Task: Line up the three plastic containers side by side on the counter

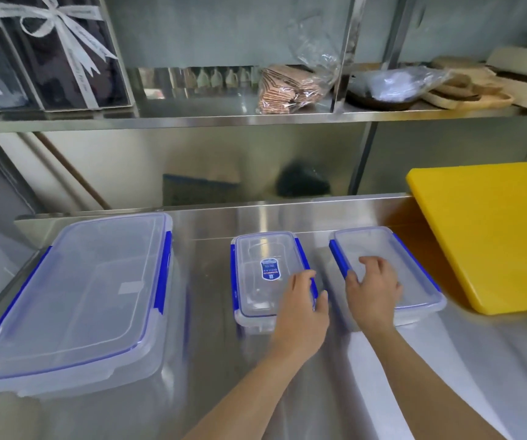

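Observation:
Three clear plastic containers with blue clip lids stand on the steel counter [217, 376]. The large container [78, 296] is at the left. A small container with a blue label [262, 277] stands in the middle. My left hand [303, 309] grips its near right edge, fingers on the lid and thumb down the side. A second small container [382, 258] sits to the right, slightly turned. My right hand [373, 290] rests on its lid, thumb hooked over the left blue clip. A narrow gap separates the two small containers.
A yellow cutting board [490, 230] lies tilted at the right, close to the right container. Above the counter runs a steel shelf [256, 117] with a bag of wafers [287, 87], wooden boards [468, 87] and ribboned gift boxes [49, 52].

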Available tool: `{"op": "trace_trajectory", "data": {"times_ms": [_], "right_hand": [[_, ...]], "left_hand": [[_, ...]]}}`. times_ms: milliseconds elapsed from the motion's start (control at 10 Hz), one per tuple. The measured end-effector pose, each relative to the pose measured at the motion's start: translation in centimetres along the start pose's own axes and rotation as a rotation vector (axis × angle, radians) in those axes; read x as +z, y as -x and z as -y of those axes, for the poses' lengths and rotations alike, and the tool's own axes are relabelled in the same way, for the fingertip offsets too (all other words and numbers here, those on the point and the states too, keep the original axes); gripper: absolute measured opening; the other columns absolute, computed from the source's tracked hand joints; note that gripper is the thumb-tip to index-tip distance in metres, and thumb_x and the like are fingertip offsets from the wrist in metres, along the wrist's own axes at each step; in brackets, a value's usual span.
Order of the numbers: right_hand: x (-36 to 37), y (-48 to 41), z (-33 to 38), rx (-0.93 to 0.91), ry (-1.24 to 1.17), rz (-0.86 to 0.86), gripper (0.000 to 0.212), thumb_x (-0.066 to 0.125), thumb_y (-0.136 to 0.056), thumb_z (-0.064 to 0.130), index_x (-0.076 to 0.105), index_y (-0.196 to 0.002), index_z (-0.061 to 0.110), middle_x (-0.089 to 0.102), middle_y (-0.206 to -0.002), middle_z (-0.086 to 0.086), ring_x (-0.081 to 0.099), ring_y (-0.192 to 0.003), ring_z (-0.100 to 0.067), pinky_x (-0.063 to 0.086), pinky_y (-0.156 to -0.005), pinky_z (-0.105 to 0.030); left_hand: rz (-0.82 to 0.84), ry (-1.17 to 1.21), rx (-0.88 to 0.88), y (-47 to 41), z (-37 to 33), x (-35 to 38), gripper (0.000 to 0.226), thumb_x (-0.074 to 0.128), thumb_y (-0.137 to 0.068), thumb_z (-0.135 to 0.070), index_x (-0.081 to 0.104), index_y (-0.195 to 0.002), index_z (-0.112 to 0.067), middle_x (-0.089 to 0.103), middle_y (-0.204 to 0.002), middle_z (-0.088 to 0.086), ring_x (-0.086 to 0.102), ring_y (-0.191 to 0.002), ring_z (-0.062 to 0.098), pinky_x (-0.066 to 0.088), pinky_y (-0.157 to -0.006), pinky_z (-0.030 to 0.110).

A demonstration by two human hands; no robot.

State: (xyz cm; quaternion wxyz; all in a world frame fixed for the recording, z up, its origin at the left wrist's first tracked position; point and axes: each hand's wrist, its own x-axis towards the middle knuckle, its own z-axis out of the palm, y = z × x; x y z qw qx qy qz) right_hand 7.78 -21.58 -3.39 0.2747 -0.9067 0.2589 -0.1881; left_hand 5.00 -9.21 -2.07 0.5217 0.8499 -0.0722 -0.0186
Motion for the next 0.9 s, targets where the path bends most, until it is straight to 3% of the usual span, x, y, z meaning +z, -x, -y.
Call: {"op": "trace_trajectory", "data": {"times_ms": [200, 300, 500, 600, 900], "right_hand": [[-3.0, -2.3, -5.6, 0.209, 0.152, 0.08, 0.054, 0.051, -0.089, 0.034, 0.035, -0.138, 0.016, 0.018, -0.155, -0.016, 0.014, -0.142, -0.034, 0.017, -0.111, -0.052], [-3.5, -2.8, -8.1, 0.26, 0.186, 0.139, 0.06, 0.045, -0.088, 0.05, 0.028, -0.142, 0.026, 0.011, -0.157, -0.013, 0.009, -0.143, -0.034, 0.016, -0.111, -0.055], [-4.1, -4.7, -10.0, 0.257, 0.11, 0.23, 0.065, 0.041, -0.089, 0.053, 0.02, -0.145, 0.026, 0.01, -0.157, -0.014, 0.019, -0.14, -0.039, 0.022, -0.111, -0.053], [-4.2, -5.8, -10.4, 0.255, 0.093, 0.222, 0.064, 0.041, -0.09, 0.052, 0.02, -0.145, 0.027, 0.011, -0.157, -0.015, 0.02, -0.139, -0.04, 0.022, -0.111, -0.051], [-4.1, -6.4, -10.4, 0.259, 0.179, 0.197, 0.065, 0.033, -0.091, 0.056, 0.016, -0.146, 0.026, 0.008, -0.157, -0.016, 0.015, -0.141, -0.037, 0.017, -0.113, -0.051]], "left_hand": [[0.225, 0.155, -0.332, -1.6, -2.2, 7.6, 0.058, 0.051, -0.091, -0.03, 0.024, -0.142, -0.019, 0.043, -0.143, 0.001, 0.044, -0.129, 0.024, 0.034, -0.106, 0.035], [0.218, 0.243, -0.323, -1.8, -1.9, 10.6, 0.065, 0.056, -0.087, -0.025, 0.021, -0.142, -0.021, 0.042, -0.146, 0.004, 0.046, -0.128, 0.022, 0.037, -0.109, 0.04], [0.2, 0.223, -0.319, -2.7, -2.6, 13.1, 0.069, 0.046, -0.095, -0.022, 0.001, -0.147, -0.017, 0.02, -0.156, 0.003, 0.033, -0.137, 0.024, 0.029, -0.113, 0.036], [0.186, 0.215, -0.332, -3.5, -3.3, 14.0, 0.068, 0.044, -0.095, -0.02, 0.001, -0.147, -0.016, 0.015, -0.157, 0.004, 0.03, -0.139, 0.024, 0.026, -0.112, 0.033], [0.175, 0.209, -0.323, -4.7, -3.0, 14.2, 0.071, 0.053, -0.087, -0.029, 0.012, -0.145, -0.032, 0.03, -0.152, 0.0, 0.04, -0.132, 0.025, 0.036, -0.11, 0.045]]}}
